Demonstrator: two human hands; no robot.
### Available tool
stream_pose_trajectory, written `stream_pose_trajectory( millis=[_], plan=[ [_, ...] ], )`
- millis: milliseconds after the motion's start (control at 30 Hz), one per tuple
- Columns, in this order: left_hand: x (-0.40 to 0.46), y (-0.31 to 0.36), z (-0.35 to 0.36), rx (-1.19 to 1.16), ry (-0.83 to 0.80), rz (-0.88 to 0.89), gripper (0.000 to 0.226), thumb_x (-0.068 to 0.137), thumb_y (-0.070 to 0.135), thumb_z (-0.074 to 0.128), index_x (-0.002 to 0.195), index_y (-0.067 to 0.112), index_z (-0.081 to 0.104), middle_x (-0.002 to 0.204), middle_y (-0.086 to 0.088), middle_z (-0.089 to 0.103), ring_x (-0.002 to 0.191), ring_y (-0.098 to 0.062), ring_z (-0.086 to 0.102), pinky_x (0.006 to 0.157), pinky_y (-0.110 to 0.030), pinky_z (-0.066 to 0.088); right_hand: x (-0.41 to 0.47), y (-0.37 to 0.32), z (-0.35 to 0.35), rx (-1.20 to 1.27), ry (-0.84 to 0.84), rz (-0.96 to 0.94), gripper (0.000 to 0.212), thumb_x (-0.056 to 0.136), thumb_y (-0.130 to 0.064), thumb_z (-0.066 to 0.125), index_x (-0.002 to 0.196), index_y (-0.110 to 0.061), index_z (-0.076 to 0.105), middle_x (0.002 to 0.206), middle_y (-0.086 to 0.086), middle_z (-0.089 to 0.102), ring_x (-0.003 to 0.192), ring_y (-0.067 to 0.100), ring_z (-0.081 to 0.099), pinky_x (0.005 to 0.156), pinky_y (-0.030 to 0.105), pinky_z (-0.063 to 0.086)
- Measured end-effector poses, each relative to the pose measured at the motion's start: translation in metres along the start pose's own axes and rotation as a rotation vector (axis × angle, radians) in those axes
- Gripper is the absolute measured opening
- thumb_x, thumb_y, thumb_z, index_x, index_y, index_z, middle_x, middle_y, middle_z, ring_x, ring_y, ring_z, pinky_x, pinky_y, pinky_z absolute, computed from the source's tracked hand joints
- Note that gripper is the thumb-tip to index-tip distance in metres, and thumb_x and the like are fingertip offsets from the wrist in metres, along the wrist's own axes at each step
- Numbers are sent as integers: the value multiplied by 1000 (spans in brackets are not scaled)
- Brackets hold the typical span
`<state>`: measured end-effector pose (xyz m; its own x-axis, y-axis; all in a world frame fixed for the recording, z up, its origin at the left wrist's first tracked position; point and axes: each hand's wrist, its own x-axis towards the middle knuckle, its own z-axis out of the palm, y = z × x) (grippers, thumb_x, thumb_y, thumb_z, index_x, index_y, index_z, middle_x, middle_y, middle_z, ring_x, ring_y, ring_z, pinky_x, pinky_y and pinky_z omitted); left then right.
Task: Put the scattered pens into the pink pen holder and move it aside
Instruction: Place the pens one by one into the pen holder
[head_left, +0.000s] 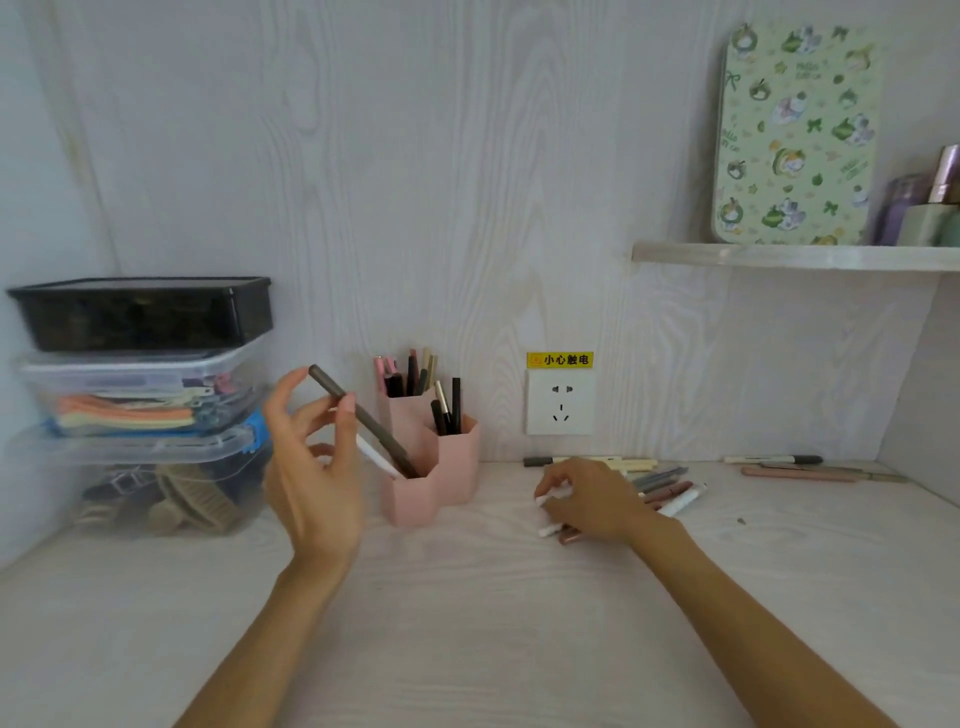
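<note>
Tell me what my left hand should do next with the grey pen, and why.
Probably let go. The grey pen already stands tip-down in the pink pen holder, and the left hand only touches it with a fingertip. The right hand is gathering more pens.

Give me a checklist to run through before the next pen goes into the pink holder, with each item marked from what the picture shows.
1. Dark pen lower end inside the front cell of the pink pen holder: ok.
2. Left hand grip on that pen: cannot tell; the fingers look spread, only a fingertip seems to touch it.
3. Holder standing upright on the desk: ok.
4. Right hand has the next pens: ok, fingers curled on the white-capped pens.
5. Desk free of loose pens: not ok; the pen pile and the far pens remain.
</note>
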<state>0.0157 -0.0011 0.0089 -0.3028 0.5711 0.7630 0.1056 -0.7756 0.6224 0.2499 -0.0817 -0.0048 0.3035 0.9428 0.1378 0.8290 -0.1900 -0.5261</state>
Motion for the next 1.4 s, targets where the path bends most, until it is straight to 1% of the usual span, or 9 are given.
stream_pose_trajectory(
  millis=[167, 367, 533, 700, 833, 967, 1067, 1233, 1400],
  plan=[
    [-3, -19, -3, 237, -112, -48, 37, 87, 39, 59, 119, 34, 42, 101, 3, 71, 74, -8, 62, 59, -17, 42, 1, -14, 18, -139, 112, 36, 13, 84, -20, 53, 92, -20, 63, 107, 4, 58, 90, 26, 63, 83, 42, 51],
    [-5, -36, 1, 534, -395, 124, 53, 82, 37, 67, 131, 29, 49, 127, 0, 52, 119, -21, 42, 91, -35, 39, 1, 6, 11, -57, 11, -3, 35, 87, -13, 50, 120, -20, 59, 129, 4, 53, 116, 25, 53, 99, 43, 43],
    [-18, -35, 7, 370, -337, -318, 103, 55, 58, 79, 137, 23, 27, 134, -1, 40, 114, -20, 47, 90, -41, 47, 3, 17, 3, -255, 90, 19, 41, 85, -14, 49, 122, -29, 59, 131, 0, 54, 123, 24, 42, 103, 41, 36],
    [-21, -43, 12, 289, -493, -610, 61, 61, 56, 77, 105, 27, 47, 104, 5, 61, 87, -15, 56, 73, -31, 46, 1, 10, 11, -311, 208, -74, 17, 86, -31, 59, 101, -32, 67, 107, -3, 66, 106, 19, 51, 92, 35, 37],
    [-13, -51, 9, 225, -501, -649, 43, 60, 51, 80, 91, 32, 57, 94, 8, 64, 90, -17, 60, 84, -38, 51, 5, 3, 14, -347, 355, -294, 17, 89, -31, 57, 103, -24, 65, 104, -5, 63, 102, 17, 52, 87, 30, 37],
    [-15, -55, 7, 192, -529, -637, 42, 63, 49, 79, 95, 30, 59, 98, 7, 64, 93, -16, 59, 84, -39, 52, -2, -18, 6, 153, 686, -283, 10, 92, -31, 55, 98, -24, 58, 88, -10, 65, 81, 5, 59, 70, 24, 47],
    [-20, -55, 6, 238, -533, -577, 43, 64, 57, 73, 96, 34, 57, 93, 14, 61, 89, -11, 58, 68, -28, 46, -2, -38, -4, 638, 823, -236, 17, 92, -23, 55, 107, -25, 48, 85, -12, 65, 76, 0, 64, 76, 25, 55],
    [-22, -51, 5, 297, -527, -523, 44, 61, 67, 67, 92, 38, 54, 89, 19, 58, 85, -9, 57, 70, -29, 44, 12, -81, -8, 802, 806, -367, 45, 94, -19, 52, 135, -22, 33, 91, 3, 70, 81, 6, 68, 77, 18, 55],
    [-23, -47, 4, 320, -504, -501, 46, 59, 68, 66, 89, 33, 58, 85, 20, 60, 77, -1, 56, 60, -24, 43, 34, -111, 12, 501, 695, -357, 31, 94, -20, 53, 123, -27, 46, 92, -1, 69, 81, 13, 67, 73, 24, 55]
  ],
)
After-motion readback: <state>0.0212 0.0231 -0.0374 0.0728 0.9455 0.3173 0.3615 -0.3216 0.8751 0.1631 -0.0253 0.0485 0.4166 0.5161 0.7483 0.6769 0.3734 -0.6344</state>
